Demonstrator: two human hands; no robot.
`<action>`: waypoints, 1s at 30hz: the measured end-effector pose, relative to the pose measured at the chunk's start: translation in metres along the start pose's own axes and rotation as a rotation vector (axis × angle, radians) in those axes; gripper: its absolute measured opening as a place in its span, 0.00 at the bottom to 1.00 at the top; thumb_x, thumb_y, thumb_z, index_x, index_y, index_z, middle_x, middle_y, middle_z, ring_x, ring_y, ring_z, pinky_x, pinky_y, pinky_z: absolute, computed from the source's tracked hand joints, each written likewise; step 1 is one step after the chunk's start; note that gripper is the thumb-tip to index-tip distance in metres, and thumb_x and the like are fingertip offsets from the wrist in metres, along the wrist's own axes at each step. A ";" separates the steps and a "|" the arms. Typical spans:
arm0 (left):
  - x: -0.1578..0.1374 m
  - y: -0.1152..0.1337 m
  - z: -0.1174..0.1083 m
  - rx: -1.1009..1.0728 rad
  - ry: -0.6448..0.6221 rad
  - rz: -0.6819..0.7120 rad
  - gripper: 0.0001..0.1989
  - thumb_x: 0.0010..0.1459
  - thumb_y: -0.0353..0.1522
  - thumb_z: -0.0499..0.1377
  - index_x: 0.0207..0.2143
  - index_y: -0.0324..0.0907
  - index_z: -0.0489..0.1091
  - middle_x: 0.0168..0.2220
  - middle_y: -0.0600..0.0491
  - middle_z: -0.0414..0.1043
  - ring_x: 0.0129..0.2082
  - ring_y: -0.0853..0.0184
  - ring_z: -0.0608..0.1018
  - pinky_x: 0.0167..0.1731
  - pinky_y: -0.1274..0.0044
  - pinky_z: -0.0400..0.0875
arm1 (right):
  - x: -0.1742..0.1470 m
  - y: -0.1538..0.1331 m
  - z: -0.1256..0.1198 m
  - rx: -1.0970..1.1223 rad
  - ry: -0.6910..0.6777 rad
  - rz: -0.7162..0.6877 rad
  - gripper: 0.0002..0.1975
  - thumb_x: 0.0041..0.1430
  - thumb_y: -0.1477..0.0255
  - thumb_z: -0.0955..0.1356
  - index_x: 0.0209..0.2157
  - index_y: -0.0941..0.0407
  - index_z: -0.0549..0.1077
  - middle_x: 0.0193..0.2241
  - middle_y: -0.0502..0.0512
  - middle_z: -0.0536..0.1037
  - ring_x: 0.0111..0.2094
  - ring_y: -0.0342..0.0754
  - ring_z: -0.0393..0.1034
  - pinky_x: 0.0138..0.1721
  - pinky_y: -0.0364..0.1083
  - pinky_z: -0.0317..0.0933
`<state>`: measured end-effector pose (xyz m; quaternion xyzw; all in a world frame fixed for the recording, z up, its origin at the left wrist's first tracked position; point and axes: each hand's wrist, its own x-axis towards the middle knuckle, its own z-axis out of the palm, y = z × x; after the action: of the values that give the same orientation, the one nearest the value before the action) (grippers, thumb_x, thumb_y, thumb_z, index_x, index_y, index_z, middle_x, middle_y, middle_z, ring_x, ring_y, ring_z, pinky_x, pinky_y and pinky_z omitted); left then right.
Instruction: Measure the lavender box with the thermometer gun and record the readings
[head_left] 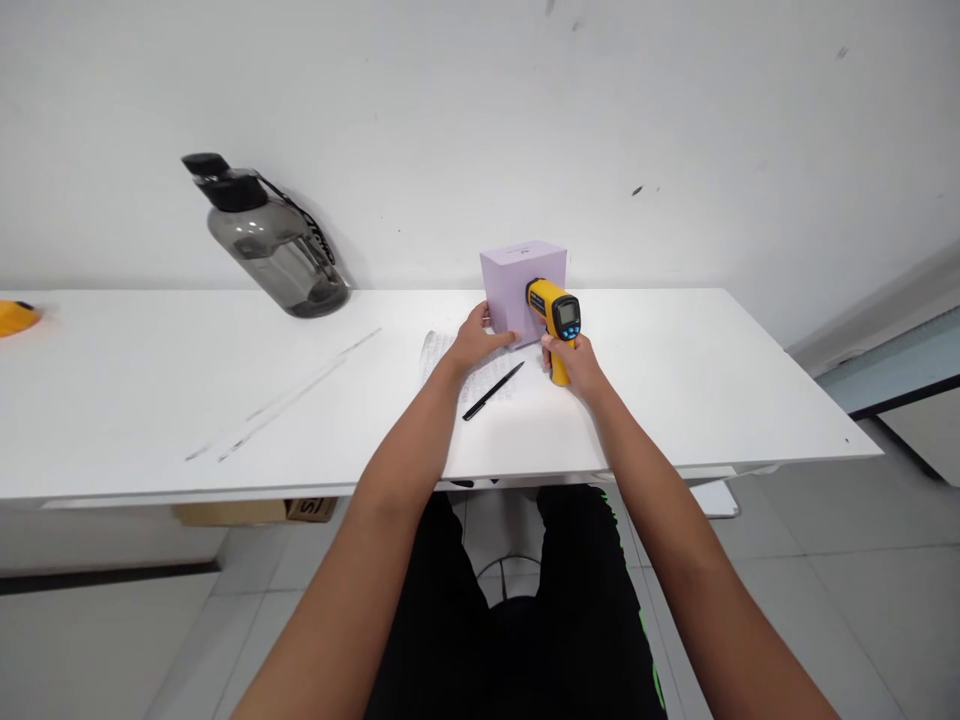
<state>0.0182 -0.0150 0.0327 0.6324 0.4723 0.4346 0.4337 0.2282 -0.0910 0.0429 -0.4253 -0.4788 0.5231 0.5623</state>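
My right hand (577, 362) is wrapped round the handle of a yellow and black infrared thermometer (551, 300) with a small screen and blue buttons. Its front end points at a lilac box (510, 290) and looks very close to it; whether they touch I cannot tell. My left hand (480, 338) grips the lower left part of the box, thumb across the front and fingers at the side. Under my left hand lies a sheet of paper with writing (435, 355), partly hidden. A black pen (493, 391) rests across the paper, nearer to me.
A grey see-through water bottle (277, 250) with a black lid stands by the wall, on the left of the white table (675, 380). Part of a yellow object (15, 318) shows at the far left edge. Below the table is a cardboard box (247, 512).
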 end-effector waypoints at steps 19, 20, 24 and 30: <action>0.009 -0.013 -0.002 0.003 0.007 -0.007 0.52 0.41 0.47 0.80 0.67 0.45 0.70 0.70 0.36 0.75 0.68 0.41 0.79 0.69 0.50 0.75 | -0.004 -0.006 0.006 0.011 -0.017 0.027 0.39 0.39 0.40 0.86 0.40 0.51 0.75 0.18 0.41 0.73 0.21 0.43 0.65 0.26 0.45 0.64; 0.009 -0.013 -0.002 0.003 0.006 -0.006 0.52 0.41 0.47 0.80 0.67 0.44 0.70 0.71 0.36 0.75 0.68 0.42 0.79 0.69 0.50 0.75 | -0.004 -0.007 0.006 0.010 -0.019 0.028 0.39 0.39 0.40 0.87 0.40 0.51 0.75 0.18 0.41 0.72 0.21 0.42 0.64 0.26 0.45 0.64; 0.010 -0.015 -0.002 -0.005 -0.005 -0.004 0.52 0.41 0.47 0.80 0.67 0.44 0.70 0.71 0.36 0.74 0.68 0.42 0.79 0.69 0.52 0.74 | -0.003 -0.007 0.006 0.002 -0.013 0.023 0.38 0.38 0.39 0.87 0.37 0.51 0.75 0.18 0.42 0.72 0.21 0.42 0.64 0.26 0.45 0.63; 0.012 -0.018 -0.001 -0.008 -0.002 -0.006 0.52 0.41 0.46 0.80 0.68 0.46 0.70 0.71 0.37 0.74 0.69 0.42 0.78 0.69 0.51 0.74 | -0.004 -0.007 0.005 -0.018 -0.003 0.021 0.35 0.42 0.42 0.87 0.37 0.50 0.74 0.19 0.43 0.72 0.22 0.43 0.64 0.25 0.46 0.63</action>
<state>0.0153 0.0000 0.0174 0.6300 0.4719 0.4344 0.4379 0.2249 -0.0953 0.0502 -0.4347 -0.4797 0.5253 0.5523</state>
